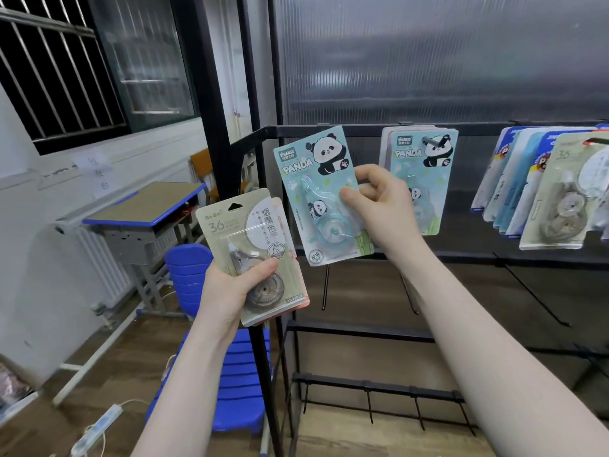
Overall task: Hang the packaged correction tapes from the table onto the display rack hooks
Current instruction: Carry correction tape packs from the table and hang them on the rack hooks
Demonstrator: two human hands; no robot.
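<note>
My right hand pinches a light-blue panda correction tape pack by its right edge, holding it upright in front of the black display rack. Just right of it, several matching panda packs hang on a hook of the top bar. My left hand grips a small stack of beige "36" correction tape packs, thumb across the front, lower and to the left. More beige and blue packs hang at the far right.
A black vertical post stands between the rack and the room. A blue-edged school desk and stacked blue stools are at left. Lower rack bars carry bare hooks. A power strip lies on the wooden floor.
</note>
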